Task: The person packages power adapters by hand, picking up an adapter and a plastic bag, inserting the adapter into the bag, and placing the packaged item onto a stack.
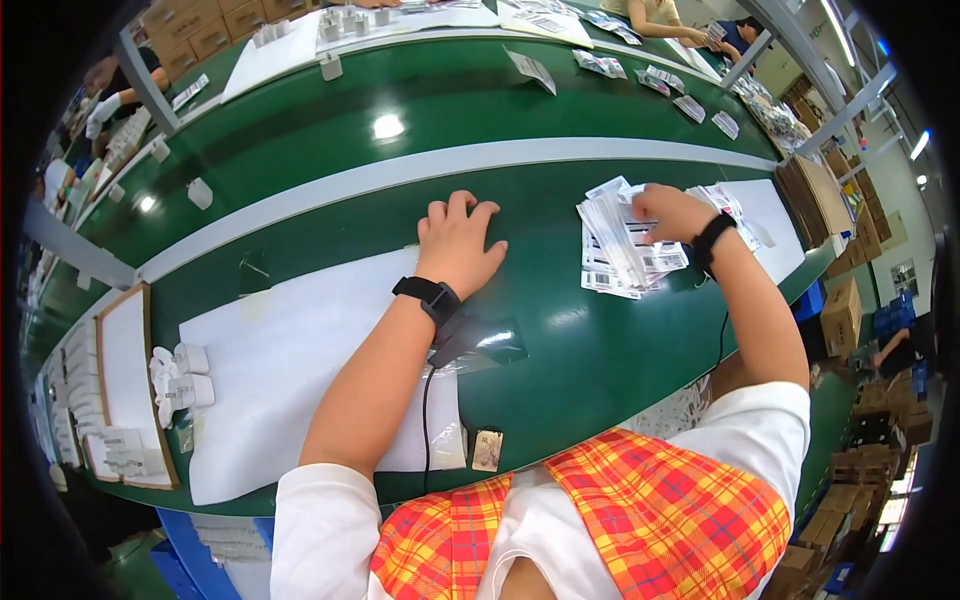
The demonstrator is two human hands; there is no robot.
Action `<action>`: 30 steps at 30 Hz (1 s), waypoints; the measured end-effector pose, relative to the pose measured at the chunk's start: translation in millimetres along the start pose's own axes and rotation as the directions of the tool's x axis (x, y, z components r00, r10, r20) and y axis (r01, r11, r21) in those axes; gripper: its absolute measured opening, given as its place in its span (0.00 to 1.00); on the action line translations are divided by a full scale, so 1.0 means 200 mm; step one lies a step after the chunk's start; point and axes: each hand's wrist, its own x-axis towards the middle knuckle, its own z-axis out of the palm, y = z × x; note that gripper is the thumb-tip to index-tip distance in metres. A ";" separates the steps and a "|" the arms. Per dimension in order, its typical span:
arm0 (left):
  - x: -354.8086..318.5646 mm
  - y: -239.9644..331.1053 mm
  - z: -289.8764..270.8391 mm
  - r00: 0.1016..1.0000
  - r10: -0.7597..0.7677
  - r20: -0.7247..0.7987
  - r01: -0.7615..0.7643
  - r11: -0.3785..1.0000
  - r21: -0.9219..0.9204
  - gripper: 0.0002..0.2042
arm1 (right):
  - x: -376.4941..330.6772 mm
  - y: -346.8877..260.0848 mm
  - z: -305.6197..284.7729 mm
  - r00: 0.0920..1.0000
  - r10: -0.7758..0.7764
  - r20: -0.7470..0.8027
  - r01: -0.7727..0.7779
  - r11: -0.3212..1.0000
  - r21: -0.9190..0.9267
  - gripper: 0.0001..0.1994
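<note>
Nothing was gripped on the left: my left hand (455, 245) lay palm down on the green table (560, 350), fingers curled a little and spread, just past the far edge of the white foam sheet (280, 370). On the right, my right hand (672, 212) rested on a fanned stack of small white label packets (625, 250), fingers bent over its far end; I could not tell whether they pinched a packet or only pressed the pile flat, since the hand hid its own fingertips. That stack sat right of centre, near the end of a second white sheet (775, 215). As for progress, I judged it early or mid-run: the packets were gathered but nothing from them lay on the near foam sheet, while at the left some small white parts (180, 375) waited beside a framed white tray (125, 380). More packets (655, 78) lay scattered along the far belt (400, 110).
</note>
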 end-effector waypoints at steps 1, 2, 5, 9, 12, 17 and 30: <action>-0.01 0.00 0.00 1.000 0.008 -0.003 -0.008 1.000 -0.007 0.21 | -0.01 -0.03 0.01 0.994 -0.107 -0.036 0.108 0.993 0.040 0.08; -0.01 0.00 0.00 1.000 0.016 -0.006 -0.016 1.000 -0.012 0.20 | -0.01 -0.05 -0.01 0.993 -0.114 -0.042 0.115 0.993 0.038 0.08; 0.00 -0.01 -0.01 0.992 0.069 -0.107 -0.074 0.996 -0.048 0.18 | 0.06 -0.17 -0.05 0.999 -0.033 0.001 0.032 0.988 0.150 0.08; 0.05 -0.04 -0.06 0.933 0.234 -0.274 -0.273 0.955 -0.115 0.17 | 0.28 -0.48 -0.02 0.892 -0.364 -0.267 0.442 0.827 0.349 0.07; 0.06 -0.03 -0.04 0.883 0.410 -0.227 -0.448 0.881 -0.152 0.17 | 0.47 -0.65 0.12 0.806 -0.562 -0.186 0.589 0.731 0.343 0.09; 0.00 -0.12 -0.02 0.920 0.046 0.388 -0.043 0.999 -0.016 0.25 | 0.41 -0.79 0.17 0.899 -0.433 -0.067 0.422 0.815 0.397 0.13; -0.07 -0.06 -0.02 0.947 0.058 0.317 -0.118 0.978 0.173 0.52 | -0.10 -0.64 0.28 0.722 -0.680 -0.130 0.690 0.693 0.209 0.30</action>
